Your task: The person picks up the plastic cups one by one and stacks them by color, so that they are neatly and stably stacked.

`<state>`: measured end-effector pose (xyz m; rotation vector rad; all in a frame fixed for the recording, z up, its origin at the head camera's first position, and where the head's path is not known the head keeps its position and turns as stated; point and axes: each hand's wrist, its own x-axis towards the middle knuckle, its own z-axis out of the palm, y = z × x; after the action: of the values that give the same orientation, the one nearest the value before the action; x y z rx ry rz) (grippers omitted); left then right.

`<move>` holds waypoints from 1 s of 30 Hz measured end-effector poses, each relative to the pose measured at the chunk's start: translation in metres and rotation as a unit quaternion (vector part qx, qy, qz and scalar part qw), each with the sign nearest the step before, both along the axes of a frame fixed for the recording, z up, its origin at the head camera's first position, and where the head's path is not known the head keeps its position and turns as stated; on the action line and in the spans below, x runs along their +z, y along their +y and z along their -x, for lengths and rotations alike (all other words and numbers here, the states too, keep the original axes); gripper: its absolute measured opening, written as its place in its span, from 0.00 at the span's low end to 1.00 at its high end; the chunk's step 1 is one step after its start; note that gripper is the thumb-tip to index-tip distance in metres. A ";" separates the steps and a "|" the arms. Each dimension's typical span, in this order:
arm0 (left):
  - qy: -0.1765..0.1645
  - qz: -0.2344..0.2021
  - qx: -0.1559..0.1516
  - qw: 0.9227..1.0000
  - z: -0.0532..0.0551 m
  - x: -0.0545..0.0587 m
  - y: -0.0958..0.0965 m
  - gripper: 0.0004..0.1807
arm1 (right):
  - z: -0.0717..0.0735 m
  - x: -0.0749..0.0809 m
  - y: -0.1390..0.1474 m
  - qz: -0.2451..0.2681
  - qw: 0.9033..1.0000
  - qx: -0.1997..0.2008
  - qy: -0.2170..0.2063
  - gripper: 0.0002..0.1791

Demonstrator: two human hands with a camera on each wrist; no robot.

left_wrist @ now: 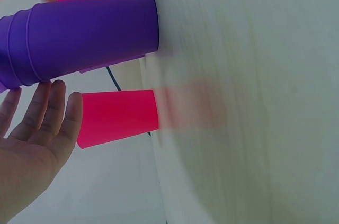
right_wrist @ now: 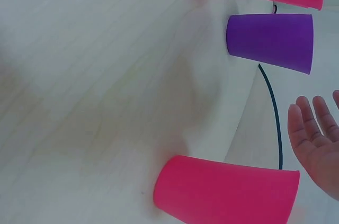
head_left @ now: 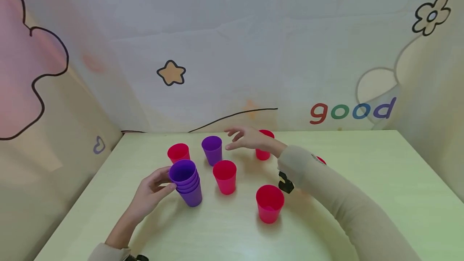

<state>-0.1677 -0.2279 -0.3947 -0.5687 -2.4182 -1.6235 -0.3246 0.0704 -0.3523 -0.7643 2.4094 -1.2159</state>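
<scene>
Left hand [head_left: 148,192] is grasping a stack of purple cups [head_left: 188,184] close to its rims, the thumb lying on the near side. Right hand [head_left: 244,138] is holding nothing; its loosened fingers are pointing to the left of the frame, just beside a single purple cup [head_left: 212,153].

In the head view, the stack is occupying the lower middle, a little to the left. Its mouth is facing up, and its long axis is running from the rims at upper left to the base at lower right. I cannot tell whether this base is touching the table [head_left: 217,237]. In the left wrist view, the same axis is lying nearly level, the base pointing right.

The single cup is standing mouth upward, its axis almost vertical. One red cup [head_left: 225,179] is standing just right of the stack, and another red cup [head_left: 270,206] is standing at lower centre-right.
</scene>
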 end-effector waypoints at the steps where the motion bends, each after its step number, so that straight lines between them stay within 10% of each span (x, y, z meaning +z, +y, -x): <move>1: 0.001 0.001 0.000 1.000 0.000 0.000 0.000 0.21 | 0.001 0.000 -0.001 -0.003 1.000 0.000 0.003 0.36; 30: -0.003 -0.010 0.001 1.000 0.000 -0.001 0.000 0.21 | 0.020 -0.010 -0.041 -0.081 0.994 0.056 0.037 0.40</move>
<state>-0.1677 -0.2282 -0.3958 -0.5591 -2.4038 -1.6500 -0.3446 0.0290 -0.3621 -0.8948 2.4503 -0.9521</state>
